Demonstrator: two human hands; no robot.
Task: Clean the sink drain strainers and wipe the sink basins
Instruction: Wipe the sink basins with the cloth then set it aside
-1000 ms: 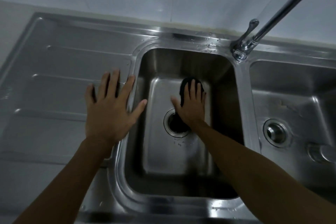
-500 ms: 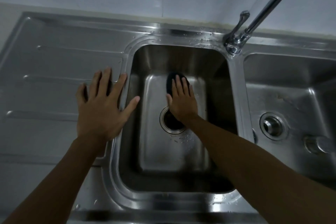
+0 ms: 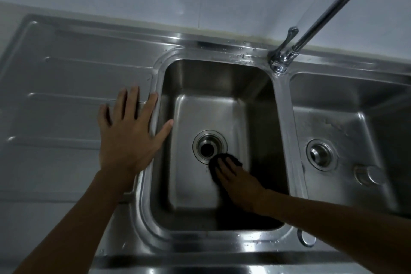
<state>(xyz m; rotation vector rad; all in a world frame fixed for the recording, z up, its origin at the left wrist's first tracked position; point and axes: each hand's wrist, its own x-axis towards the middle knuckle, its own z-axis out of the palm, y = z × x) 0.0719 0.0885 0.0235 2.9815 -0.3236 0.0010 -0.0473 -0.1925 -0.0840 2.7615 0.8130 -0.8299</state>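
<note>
Stainless steel drainboard (image 3: pixel 66 87) fills the left side, ribbed, w/ the left hand (image 3: pixel 127 138) lying flat on it, fingers spread, grasping nothing; thumb reaches over the rim of the left basin (image 3: pixel 206 87). Mid-frame, that basin's drain (image 3: pixel 209 148) sits open w/ no strainer in it, dark hole inside a metal ring. Right hand (image 3: pixel 239 181) is down in the basin just right of & below the drain, palm pressing a black scrub pad (image 3: pixel 224 159) onto the basin floor, fingers laid over it; pad's edge touches the drain ring. Faucet (image 3: pixel 287 53) rises from the divider at the back, spout running up & right. Right basin (image 3: pixel 355 100) has its strainer (image 3: pixel 320 154) seated in the drain; beside it on the floor lies a round metal piece (image 3: pixel 367 174), too blurred to ID.
</note>
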